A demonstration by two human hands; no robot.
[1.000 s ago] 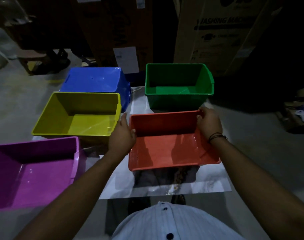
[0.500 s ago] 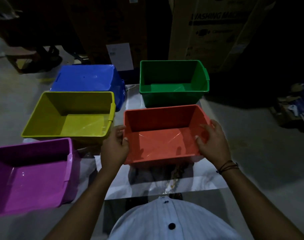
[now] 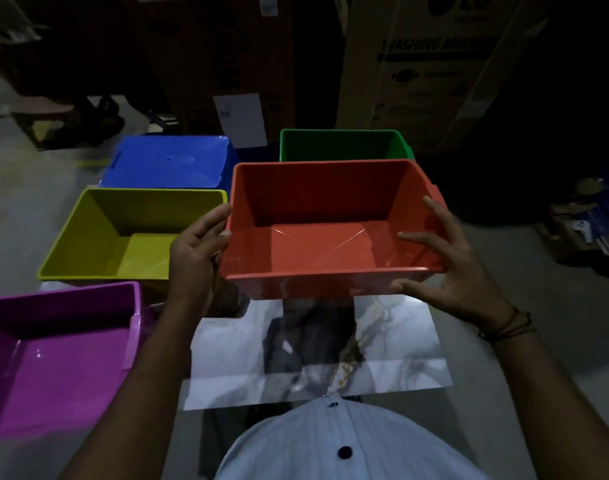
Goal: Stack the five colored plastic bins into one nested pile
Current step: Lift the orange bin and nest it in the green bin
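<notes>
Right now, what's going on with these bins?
A person holds the orange bin in the air, the left hand on one side and the right hand on the other. The green bin, blue bin, yellow bin and purple bin sit apart, none nested.

The room is dim, with a pale concrete floor (image 3: 26, 209). A tall cardboard washing-machine box (image 3: 431, 64) stands at the far right, dark cartons (image 3: 220, 53) left of it. A glossy marble-patterned counter (image 3: 247, 362) lies near.
</notes>
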